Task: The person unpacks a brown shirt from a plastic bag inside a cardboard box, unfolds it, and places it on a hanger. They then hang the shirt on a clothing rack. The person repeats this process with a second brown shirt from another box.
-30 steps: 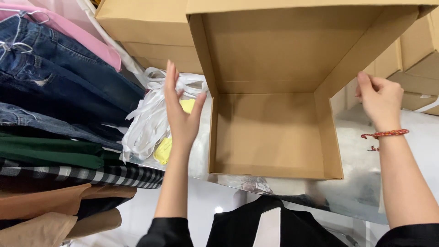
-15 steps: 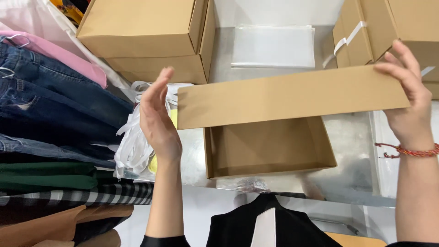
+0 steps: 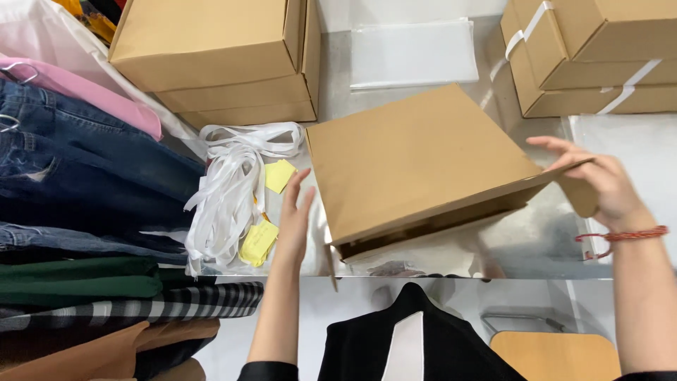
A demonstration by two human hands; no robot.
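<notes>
A brown cardboard box [image 3: 416, 159] rests on the shiny metal table [image 3: 536, 236], its lid lowered almost shut with a gap along the front. My left hand [image 3: 293, 219] is flat and open beside the box's left front corner, fingers pointing up. My right hand [image 3: 599, 187], with a red cord bracelet on the wrist, holds the lid's right corner flap between fingers and thumb.
Stacked cardboard boxes [image 3: 218, 56] stand at the back left, and taped ones [image 3: 592, 56] at the back right. White ribbons [image 3: 233, 187] and yellow tags [image 3: 259, 240] lie left of the box. Folded clothes [image 3: 77, 233] pile up at the left. A clear bag [image 3: 412, 53] lies behind.
The lid has swung down from upright to nearly shut over the box. My right hand came down with it; my left hand dropped lower beside the box.
</notes>
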